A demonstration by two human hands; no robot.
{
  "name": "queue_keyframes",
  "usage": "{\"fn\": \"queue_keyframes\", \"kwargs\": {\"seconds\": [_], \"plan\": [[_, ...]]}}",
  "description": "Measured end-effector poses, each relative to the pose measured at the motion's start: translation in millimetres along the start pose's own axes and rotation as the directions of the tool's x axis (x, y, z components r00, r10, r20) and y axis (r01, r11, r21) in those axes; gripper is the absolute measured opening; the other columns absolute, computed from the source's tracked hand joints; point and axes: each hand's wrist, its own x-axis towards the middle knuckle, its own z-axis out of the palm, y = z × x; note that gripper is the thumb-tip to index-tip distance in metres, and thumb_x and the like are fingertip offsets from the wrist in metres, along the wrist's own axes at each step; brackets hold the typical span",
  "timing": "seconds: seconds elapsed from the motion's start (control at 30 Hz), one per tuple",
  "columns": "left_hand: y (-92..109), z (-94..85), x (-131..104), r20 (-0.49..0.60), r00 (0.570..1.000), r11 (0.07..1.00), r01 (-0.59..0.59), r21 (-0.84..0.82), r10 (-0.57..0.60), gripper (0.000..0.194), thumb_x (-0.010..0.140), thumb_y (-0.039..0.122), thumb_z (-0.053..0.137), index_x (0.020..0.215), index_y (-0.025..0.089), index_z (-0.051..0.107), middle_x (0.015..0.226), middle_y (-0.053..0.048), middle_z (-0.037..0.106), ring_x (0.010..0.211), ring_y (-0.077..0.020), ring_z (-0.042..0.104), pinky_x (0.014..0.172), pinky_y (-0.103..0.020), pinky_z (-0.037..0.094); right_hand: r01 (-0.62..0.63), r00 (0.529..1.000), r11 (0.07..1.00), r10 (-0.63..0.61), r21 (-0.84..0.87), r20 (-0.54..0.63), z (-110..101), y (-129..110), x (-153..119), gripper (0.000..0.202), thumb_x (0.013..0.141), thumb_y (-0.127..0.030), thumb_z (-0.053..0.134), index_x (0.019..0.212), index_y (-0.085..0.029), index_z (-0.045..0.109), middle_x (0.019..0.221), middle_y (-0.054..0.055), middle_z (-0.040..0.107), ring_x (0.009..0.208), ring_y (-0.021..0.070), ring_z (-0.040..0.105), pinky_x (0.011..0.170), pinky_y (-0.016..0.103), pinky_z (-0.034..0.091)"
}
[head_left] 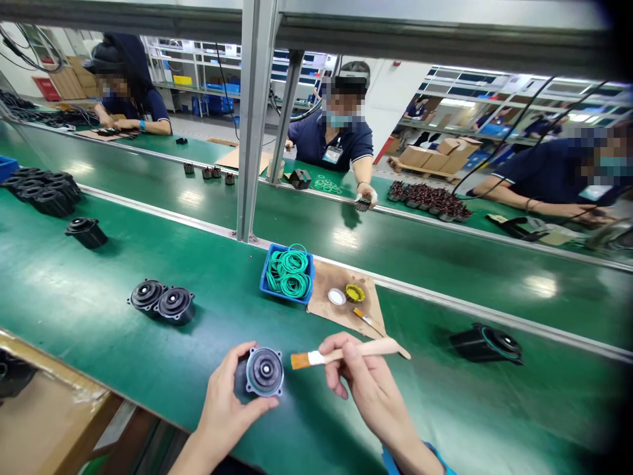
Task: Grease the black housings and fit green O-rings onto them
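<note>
My left hand [230,389] grips a round black motor housing [266,371] by its sides, thumb below and fingers above, its flanged face turned up toward me. A teal ring lies around the raised centre of that face. In my right hand [363,376] is a flat paintbrush [341,354] with a pale wooden handle. Its tan bristles point left and stop just short of the housing, apart from it. Beyond my hands stands a blue bin [264,290] of green rubber rings [293,274]. Beside it, a brown cardboard sheet [324,277] carries a yellow cup [355,293], a white lid [337,297] and a second brush [368,321].
Two black housings [173,305] stand to the left, another [86,232] farther off, and several more [42,191] are grouped beyond. One with a teal ring [487,344] lies at right. A metal post [250,132] rises ahead. Co-workers [331,132] sit across the conveyor.
</note>
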Motion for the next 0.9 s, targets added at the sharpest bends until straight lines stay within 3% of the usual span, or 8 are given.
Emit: {"fn": "queue_keyframes", "kwargs": {"seconds": [0.17,0.4,0.6,0.77,0.9], "plan": [[-2.2,0.7,-0.8,0.023,0.999,0.999,0.033,-0.023,-0.033,0.065,0.059,0.027,0.089,0.116,0.022,0.059,0.112,-0.006,0.074,0.102,-0.0272,0.071,0.090,-0.040,0.058,-0.131,0.980,0.991,0.131,-0.012,0.151,12.4,1.9,-1.8,0.058,0.085,-0.075,0.052,0.078,-0.017,0.054,0.050,-0.002,0.055,0.039,0.0082,0.045,0.039,0.018,0.033],[-3.8,0.6,-2.8,0.033,0.998,0.998,0.054,-0.025,-0.054,0.065,0.059,0.026,0.089,0.116,0.023,0.059,0.111,-0.005,0.074,0.101,-0.0259,0.071,0.089,-0.038,0.058,-0.087,0.979,0.992,0.102,-0.089,0.177,15.6,19.7,-0.8,0.054,0.092,-0.068,0.047,0.080,-0.016,0.057,0.051,-0.002,0.056,0.039,0.0078,0.046,0.038,0.018,0.034],[-2.2,0.3,-2.7,0.033,0.998,0.998,0.057,-0.027,-0.056,0.067,0.057,0.021,0.090,0.116,0.023,0.059,0.111,-0.005,0.074,0.101,-0.0253,0.071,0.091,-0.038,0.057,0.111,0.981,0.964,-0.066,-0.242,0.185,12.9,18.2,5.6,0.053,0.101,-0.053,0.041,0.067,-0.016,0.060,0.069,0.003,0.061,0.047,0.0082,0.051,0.045,0.021,0.041],[-0.1,-0.6,-2.3,0.042,0.998,0.998,0.037,-0.046,-0.036,0.067,0.055,0.019,0.090,0.115,0.023,0.060,0.111,-0.005,0.075,0.102,-0.0257,0.072,0.091,-0.038,0.058,0.318,0.943,0.872,-0.249,-0.373,0.220,8.4,8.6,9.8,0.053,0.104,-0.042,0.039,0.060,-0.018,0.057,0.080,0.006,0.065,0.068,0.0133,0.060,0.063,0.024,0.047],[-1.6,-1.2,-3.2,0.065,0.998,0.999,0.009,-0.052,-0.006,0.067,0.057,0.020,0.090,0.117,0.023,0.060,0.114,-0.006,0.074,0.104,-0.0260,0.071,0.093,-0.039,0.057,0.382,0.918,0.840,-0.294,-0.385,0.267,5.9,4.1,13.1,0.052,0.105,-0.041,0.037,0.061,-0.019,0.055,0.080,0.006,0.066,0.074,0.0148,0.062,0.067,0.025,0.048]]}}
